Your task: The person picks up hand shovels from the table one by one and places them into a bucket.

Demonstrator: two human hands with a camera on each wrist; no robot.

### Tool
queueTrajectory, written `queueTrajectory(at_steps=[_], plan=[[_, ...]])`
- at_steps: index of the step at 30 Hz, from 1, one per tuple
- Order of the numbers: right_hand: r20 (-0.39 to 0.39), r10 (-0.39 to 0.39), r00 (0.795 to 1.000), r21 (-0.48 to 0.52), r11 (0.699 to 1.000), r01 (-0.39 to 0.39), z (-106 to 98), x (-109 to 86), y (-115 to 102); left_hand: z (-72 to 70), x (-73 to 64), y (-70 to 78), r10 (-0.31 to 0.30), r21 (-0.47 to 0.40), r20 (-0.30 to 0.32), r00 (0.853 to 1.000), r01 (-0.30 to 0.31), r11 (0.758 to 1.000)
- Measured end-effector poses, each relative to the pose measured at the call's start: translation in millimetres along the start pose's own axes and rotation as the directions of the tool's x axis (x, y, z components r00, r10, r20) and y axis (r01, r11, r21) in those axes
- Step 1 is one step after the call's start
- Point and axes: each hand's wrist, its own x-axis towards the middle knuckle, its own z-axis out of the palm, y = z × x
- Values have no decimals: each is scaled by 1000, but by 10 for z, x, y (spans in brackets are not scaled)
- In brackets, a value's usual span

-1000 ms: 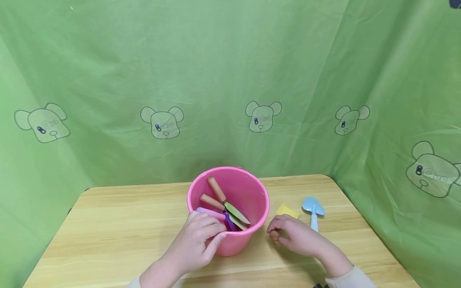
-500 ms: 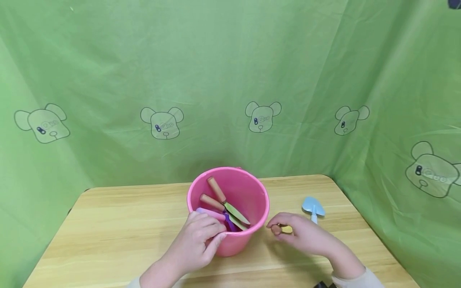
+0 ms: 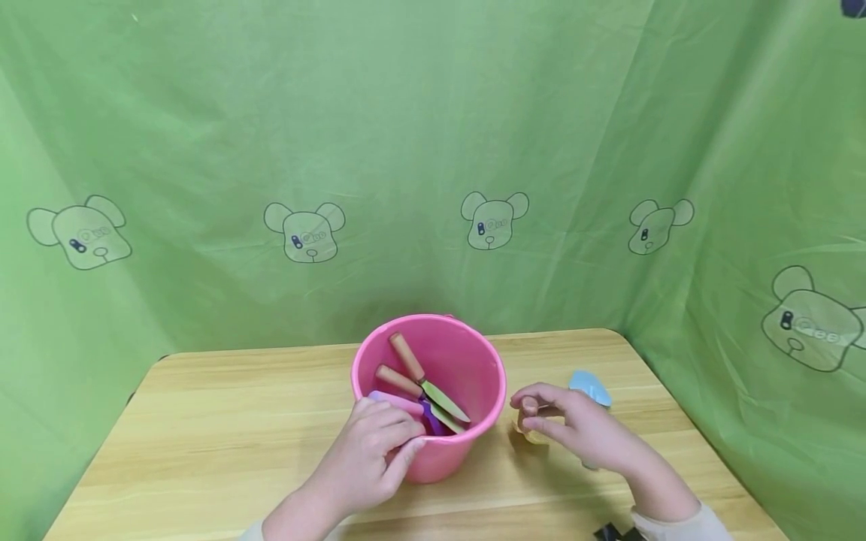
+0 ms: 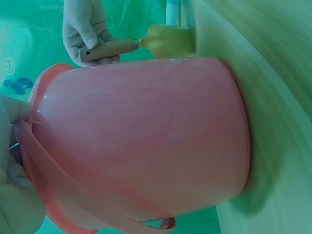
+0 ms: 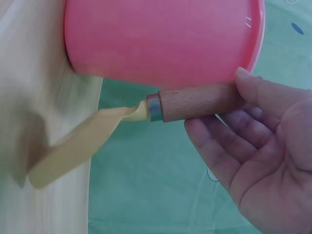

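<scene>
A pink bucket (image 3: 436,464) stands upright on the table, and my left hand (image 3: 372,454) grips its near rim, with the bucket's handle beside the fingers in the left wrist view. Inside lean two wooden-handled tools with green blades (image 3: 443,398), plus a lilac-pink handle (image 3: 399,402) and a purple piece (image 3: 431,418) partly hidden by my left hand. Right of the bucket, my right hand (image 3: 595,428) pinches the end of the wooden handle of a yellow hand trowel (image 5: 73,148). The trowel's blade points down, its tip close over the tabletop.
A light blue toy shovel (image 3: 590,385) lies behind my right hand, its handle mostly covered. The wooden table (image 3: 237,428) ends at a green curtain (image 3: 406,113) with bear drawings at the back and sides. A black object (image 3: 609,533) shows by the right sleeve.
My right hand has moved slightly right and away, tipping the yellow trowel from lying flat to upright with its handle raised. It now covers more of the blue shovel. My left hand stays put.
</scene>
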Motion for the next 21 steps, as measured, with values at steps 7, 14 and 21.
queueTrajectory(at_steps=[7,14,21], plan=[[-60,-10,998,16,1000,11,-54,-14,26,11,-1,-10,6,-1,-11,1000,-6,1000],[-93,4,996,54,999,1,-127,-34,6,10,-2,-9,5,-3,-13,1000,-5,1000],[-109,19,994,39,999,-15,-262,-65,-64,5,0,-8,4,-2,-11,1000,-4,1000]])
